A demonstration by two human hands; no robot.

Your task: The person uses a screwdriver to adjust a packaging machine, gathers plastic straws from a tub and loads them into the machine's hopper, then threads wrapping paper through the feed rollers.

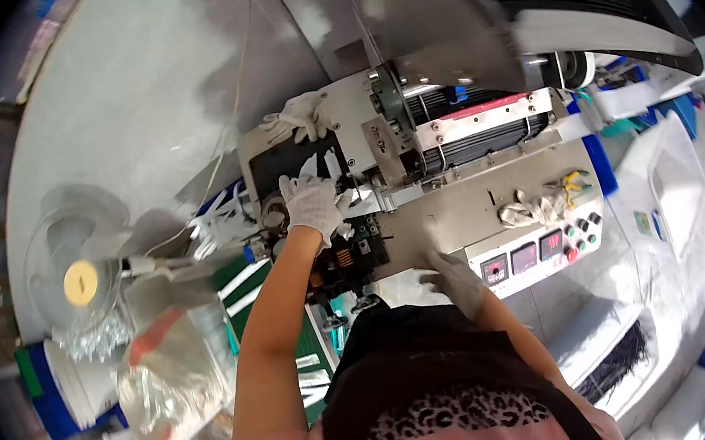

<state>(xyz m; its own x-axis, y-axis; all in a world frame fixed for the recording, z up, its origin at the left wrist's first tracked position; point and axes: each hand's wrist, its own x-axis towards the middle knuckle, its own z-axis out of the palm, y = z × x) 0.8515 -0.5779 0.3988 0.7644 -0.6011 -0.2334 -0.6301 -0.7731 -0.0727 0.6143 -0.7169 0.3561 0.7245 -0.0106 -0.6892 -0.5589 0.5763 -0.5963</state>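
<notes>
The machine bed [429, 242] looks like smooth metal with a soft sheen, and the large guard [452, 26] like satin-finished metal. Matt, fabric-like gloves cover the left hand [313, 204] and the right hand [457, 284], whose finer texture is blurred. The apron [429, 359] is matt cloth; the bag [171, 384], thin, glossy, crinkled plastic; the reel [79, 281], apparently clear, shiny plastic
</notes>
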